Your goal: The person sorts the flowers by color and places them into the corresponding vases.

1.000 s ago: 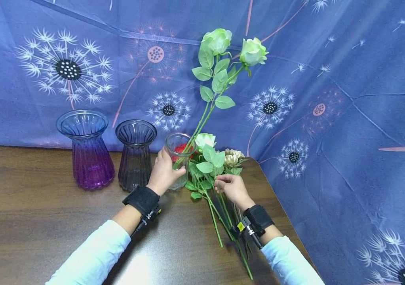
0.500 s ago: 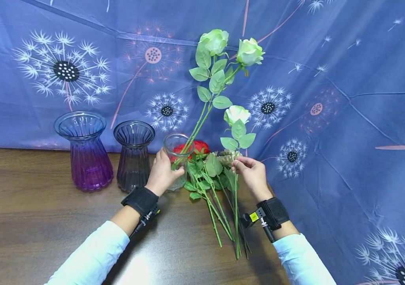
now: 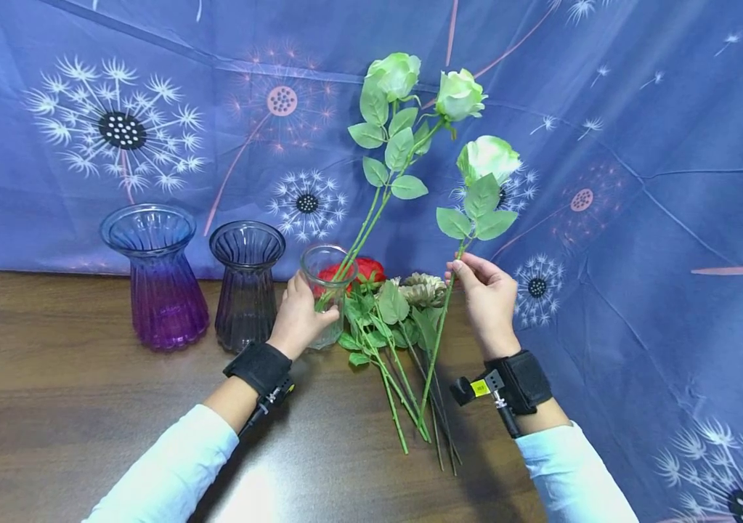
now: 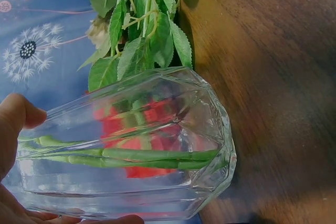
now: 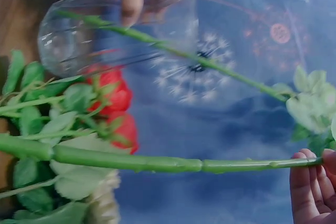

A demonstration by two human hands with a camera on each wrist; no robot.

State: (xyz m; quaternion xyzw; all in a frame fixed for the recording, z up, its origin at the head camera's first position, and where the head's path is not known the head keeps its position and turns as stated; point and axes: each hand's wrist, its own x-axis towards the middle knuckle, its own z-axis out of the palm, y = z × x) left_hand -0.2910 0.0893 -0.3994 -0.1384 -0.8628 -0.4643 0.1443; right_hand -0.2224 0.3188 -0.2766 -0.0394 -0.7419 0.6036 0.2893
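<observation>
My left hand (image 3: 301,316) grips a clear glass vase (image 4: 157,187) around its side, thumb on one face and fingers on the other. Two green stems (image 4: 157,158) stand inside the vase, topped by pale green roses (image 3: 394,76) that lean to the right. With thumb and fingertips my right hand (image 3: 489,298) pinches the stem of another pale green rose (image 3: 490,158) just below its leaves. That stem (image 5: 136,162) slants down and left over the flowers on the table. In the right wrist view the vase lies beyond the held stem.
A blue-purple vase (image 3: 168,298) and a grey ribbed vase (image 3: 247,305) stand left of the clear one. Red flowers (image 3: 370,269), a beige flower (image 3: 425,289) and several stems lie on the wooden table (image 3: 83,407). A blue dandelion-print cloth (image 3: 214,94) hangs behind and at right.
My right hand has lifted the pale green rose out of the pile, moving up and to the right with it. My left hand stays on the clear vase.
</observation>
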